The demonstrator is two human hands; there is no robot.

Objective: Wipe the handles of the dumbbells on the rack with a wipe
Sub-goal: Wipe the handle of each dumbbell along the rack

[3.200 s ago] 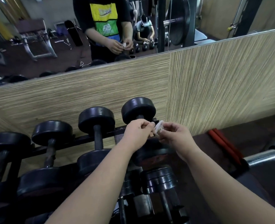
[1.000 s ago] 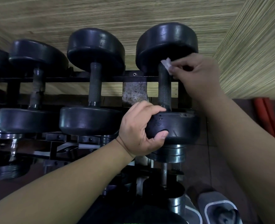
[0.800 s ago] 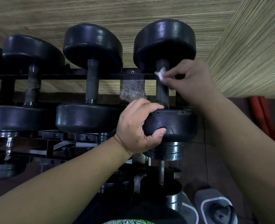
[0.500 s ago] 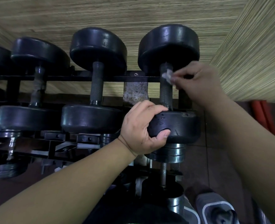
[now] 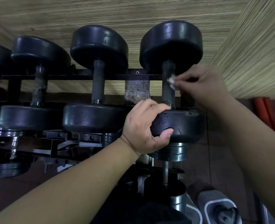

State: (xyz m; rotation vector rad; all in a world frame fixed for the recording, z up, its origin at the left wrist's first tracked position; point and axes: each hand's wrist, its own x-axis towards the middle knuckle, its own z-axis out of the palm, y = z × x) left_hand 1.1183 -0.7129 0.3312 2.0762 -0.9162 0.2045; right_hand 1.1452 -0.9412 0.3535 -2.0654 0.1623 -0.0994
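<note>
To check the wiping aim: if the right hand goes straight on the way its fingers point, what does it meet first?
Most likely the knurled handle of the rightmost dumbbell; the wipe pinched by the right hand seems to touch it.

Right of centre, your right hand [image 5: 204, 84], pinching the wipe [image 5: 171, 81], fills the gap to the right of the end dumbbell's handle [image 5: 168, 92]. Left of that handle you have a narrow slot, walled by the rusty rack post [image 5: 136, 91]. Your left hand [image 5: 144, 126], gripping the near head [image 5: 186, 125], blocks the approach from below. Further left, open room flanks the next handle [image 5: 98, 83]. The wood wall [image 5: 133, 12] closes off the top.
</note>
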